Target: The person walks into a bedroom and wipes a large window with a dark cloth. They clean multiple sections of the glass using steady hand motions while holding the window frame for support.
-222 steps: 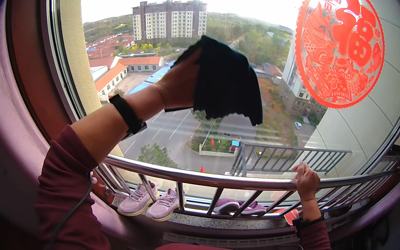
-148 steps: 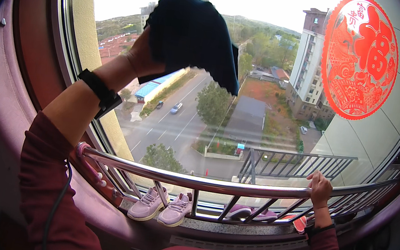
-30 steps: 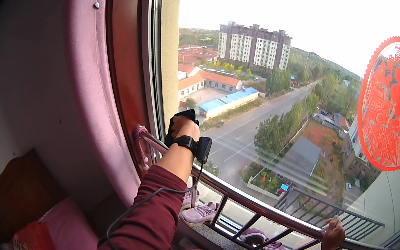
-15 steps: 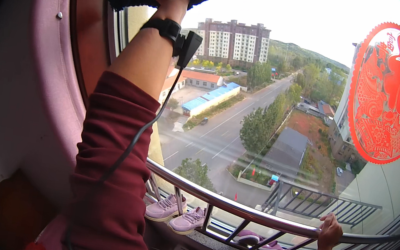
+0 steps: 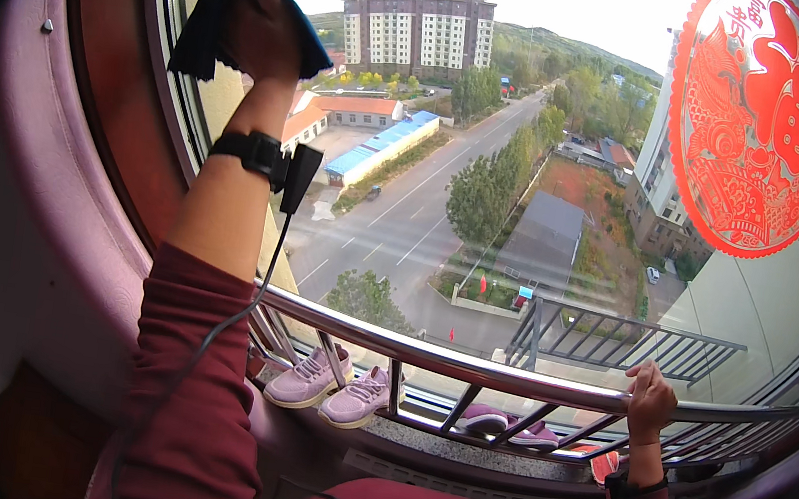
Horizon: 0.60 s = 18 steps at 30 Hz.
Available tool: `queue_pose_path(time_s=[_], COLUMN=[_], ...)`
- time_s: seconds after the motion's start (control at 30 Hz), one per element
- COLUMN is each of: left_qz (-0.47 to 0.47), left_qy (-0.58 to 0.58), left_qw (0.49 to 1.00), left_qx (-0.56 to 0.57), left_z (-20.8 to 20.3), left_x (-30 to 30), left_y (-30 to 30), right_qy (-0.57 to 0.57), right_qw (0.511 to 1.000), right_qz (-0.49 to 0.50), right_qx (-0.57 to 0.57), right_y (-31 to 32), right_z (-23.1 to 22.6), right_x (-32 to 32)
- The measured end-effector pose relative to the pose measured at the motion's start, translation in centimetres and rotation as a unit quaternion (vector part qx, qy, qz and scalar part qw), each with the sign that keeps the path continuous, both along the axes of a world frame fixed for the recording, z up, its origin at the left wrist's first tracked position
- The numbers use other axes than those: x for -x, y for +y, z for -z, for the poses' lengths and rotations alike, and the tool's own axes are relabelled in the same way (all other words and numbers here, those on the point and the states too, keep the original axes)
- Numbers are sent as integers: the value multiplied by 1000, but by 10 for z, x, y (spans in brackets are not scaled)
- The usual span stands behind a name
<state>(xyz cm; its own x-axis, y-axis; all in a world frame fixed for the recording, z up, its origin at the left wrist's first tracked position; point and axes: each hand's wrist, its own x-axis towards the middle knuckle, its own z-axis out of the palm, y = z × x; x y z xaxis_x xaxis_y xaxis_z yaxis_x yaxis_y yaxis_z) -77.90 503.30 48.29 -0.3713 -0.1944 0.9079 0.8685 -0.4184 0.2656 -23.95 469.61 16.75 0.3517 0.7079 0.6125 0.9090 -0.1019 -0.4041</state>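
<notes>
My left arm, in a maroon sleeve, reaches up to the window. My left hand (image 5: 268, 35) holds a dark blue cloth (image 5: 208, 31) spread against the window glass, close to the frame at the left. Part of the fingers is lost in shadow and against the cloth. A black wrist strap (image 5: 253, 153) with a cabled plug sits on that forearm. Lower right, my right hand (image 5: 651, 404) is closed round the top rail of a shiny metal railing (image 5: 465, 364) that runs along the window.
Pale purple sneakers (image 5: 307, 376) stand on the sill behind the bars, with darker purple shoes (image 5: 509, 426) and a red shoe (image 5: 604, 465) farther right. A red paper-cut decoration (image 5: 754, 125) is on the glass. Pink curtain (image 5: 54, 194) hangs at the left. Outside lie a road and buildings.
My left hand and the cloth have moved down the glass and slightly left. The whole view has tilted a little downward and right. My right hand stays on the rail.
</notes>
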Motion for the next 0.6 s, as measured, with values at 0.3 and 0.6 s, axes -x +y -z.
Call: queue_pose_path(time_s=[0.3,0.6], left_qz=[-2,-25], left_qy=[-187,-463], left_qw=[975,696], left_qx=[119,549], left_z=[206,330], left_x=[18,5], left_y=[5,31], right_qy=[10,-18], right_qw=[1000,1000], right_qz=[-1,-5], right_qx=[4,-9], right_y=[-1,-4], right_z=[-4,-5], right_x=[4,5])
